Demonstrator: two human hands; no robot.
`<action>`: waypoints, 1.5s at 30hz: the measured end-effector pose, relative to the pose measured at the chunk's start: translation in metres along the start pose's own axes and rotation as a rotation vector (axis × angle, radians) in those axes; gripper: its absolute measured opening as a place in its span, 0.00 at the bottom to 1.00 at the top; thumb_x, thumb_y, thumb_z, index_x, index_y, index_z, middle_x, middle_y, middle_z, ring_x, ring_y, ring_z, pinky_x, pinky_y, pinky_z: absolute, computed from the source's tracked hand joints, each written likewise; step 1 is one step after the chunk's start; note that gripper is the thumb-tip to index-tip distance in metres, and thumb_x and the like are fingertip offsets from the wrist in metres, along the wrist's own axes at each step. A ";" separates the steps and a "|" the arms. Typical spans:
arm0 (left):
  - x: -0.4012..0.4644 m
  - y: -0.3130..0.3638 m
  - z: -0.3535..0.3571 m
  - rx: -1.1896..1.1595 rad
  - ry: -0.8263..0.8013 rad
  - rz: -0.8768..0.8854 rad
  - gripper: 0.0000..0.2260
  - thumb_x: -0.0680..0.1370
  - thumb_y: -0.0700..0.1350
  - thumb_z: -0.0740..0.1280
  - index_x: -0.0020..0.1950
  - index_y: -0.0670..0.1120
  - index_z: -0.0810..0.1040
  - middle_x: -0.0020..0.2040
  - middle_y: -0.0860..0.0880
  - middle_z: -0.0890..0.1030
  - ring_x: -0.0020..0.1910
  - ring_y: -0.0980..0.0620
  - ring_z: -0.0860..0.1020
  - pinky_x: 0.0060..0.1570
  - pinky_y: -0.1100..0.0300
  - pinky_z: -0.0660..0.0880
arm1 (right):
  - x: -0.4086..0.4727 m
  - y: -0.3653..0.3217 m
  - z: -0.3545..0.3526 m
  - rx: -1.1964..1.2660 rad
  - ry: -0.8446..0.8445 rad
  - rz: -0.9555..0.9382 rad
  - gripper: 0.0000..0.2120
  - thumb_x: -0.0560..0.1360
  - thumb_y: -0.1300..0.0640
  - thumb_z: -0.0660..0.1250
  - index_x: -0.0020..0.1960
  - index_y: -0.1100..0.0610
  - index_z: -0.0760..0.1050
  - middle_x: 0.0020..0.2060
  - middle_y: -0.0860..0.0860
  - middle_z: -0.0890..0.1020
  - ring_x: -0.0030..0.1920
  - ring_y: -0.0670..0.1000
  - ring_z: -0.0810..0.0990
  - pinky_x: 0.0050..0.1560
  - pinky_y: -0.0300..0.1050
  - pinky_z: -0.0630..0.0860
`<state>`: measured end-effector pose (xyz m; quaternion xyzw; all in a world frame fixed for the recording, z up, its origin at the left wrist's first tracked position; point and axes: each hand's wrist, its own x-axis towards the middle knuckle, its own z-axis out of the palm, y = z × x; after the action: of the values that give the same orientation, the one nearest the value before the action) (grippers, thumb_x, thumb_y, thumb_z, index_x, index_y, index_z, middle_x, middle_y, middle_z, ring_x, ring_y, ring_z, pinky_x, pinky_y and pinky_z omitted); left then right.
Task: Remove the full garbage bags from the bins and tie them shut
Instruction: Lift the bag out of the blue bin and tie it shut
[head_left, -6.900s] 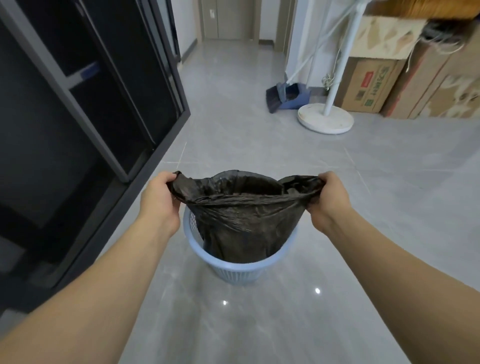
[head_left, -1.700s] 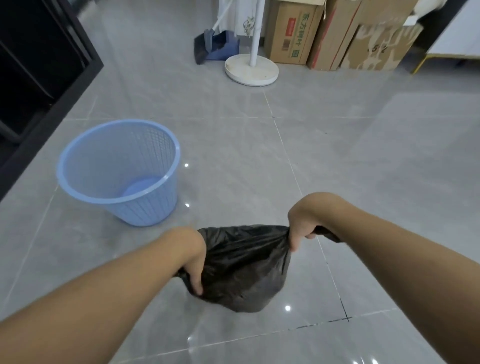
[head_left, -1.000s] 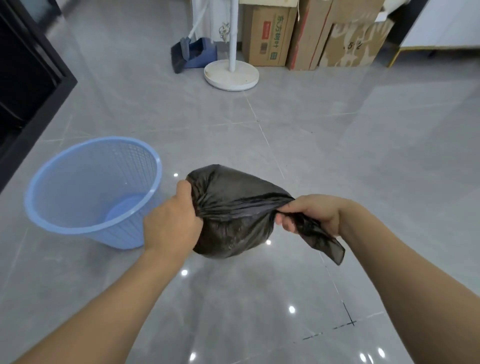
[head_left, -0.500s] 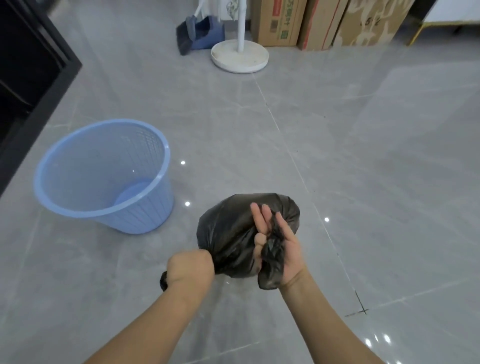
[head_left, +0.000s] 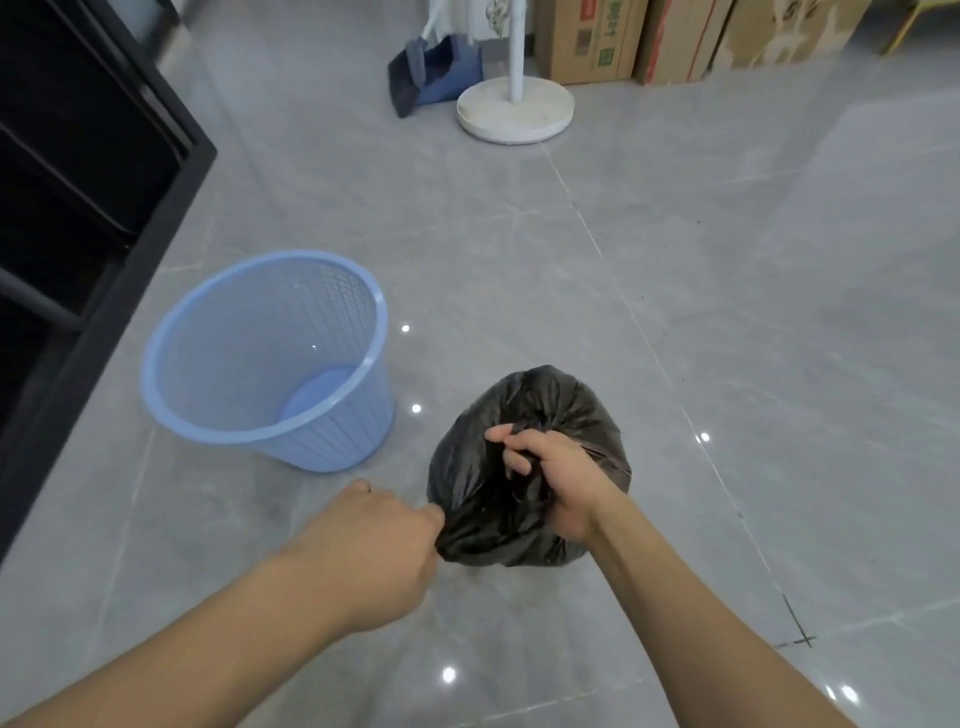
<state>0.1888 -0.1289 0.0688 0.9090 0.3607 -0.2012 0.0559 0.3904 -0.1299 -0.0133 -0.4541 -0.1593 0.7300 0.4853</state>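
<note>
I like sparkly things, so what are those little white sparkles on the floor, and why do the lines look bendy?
Head view: the sparkles are ceiling lights reflecting off the shiny grey floor; some show near the blue bin and the black bag. The wide-angle lens curves lines toward the edges. The picture is slightly soft all over.

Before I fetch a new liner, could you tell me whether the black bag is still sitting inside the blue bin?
No, the blue bin stands empty while both hands hold the black bag outside it.

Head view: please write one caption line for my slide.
Both hands, left hand and right hand, grip the black garbage bag beside the unlined blue bin.
</note>
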 end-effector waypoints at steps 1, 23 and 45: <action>-0.001 -0.006 -0.009 0.020 0.014 -0.002 0.06 0.79 0.51 0.53 0.48 0.52 0.67 0.46 0.46 0.80 0.46 0.44 0.75 0.42 0.53 0.57 | -0.001 0.000 0.003 -0.070 -0.016 0.002 0.11 0.78 0.62 0.58 0.52 0.62 0.78 0.29 0.50 0.75 0.32 0.48 0.75 0.36 0.37 0.73; 0.049 -0.049 -0.054 -0.315 0.205 -0.067 0.08 0.78 0.47 0.59 0.51 0.50 0.77 0.50 0.50 0.76 0.53 0.46 0.74 0.55 0.50 0.71 | -0.018 -0.028 0.008 -0.815 -0.146 0.324 0.17 0.78 0.52 0.59 0.49 0.61 0.82 0.45 0.60 0.85 0.47 0.58 0.84 0.55 0.52 0.79; 0.083 -0.049 -0.104 -0.869 0.299 -0.167 0.07 0.75 0.42 0.62 0.42 0.48 0.79 0.35 0.52 0.82 0.32 0.57 0.79 0.32 0.63 0.73 | 0.001 -0.033 0.009 -0.363 0.002 -0.300 0.10 0.71 0.67 0.65 0.49 0.60 0.82 0.44 0.60 0.85 0.47 0.59 0.84 0.43 0.47 0.80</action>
<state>0.2441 -0.0149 0.1326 0.7881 0.4877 0.0977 0.3625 0.4016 -0.1118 0.0133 -0.5058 -0.3532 0.6088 0.4987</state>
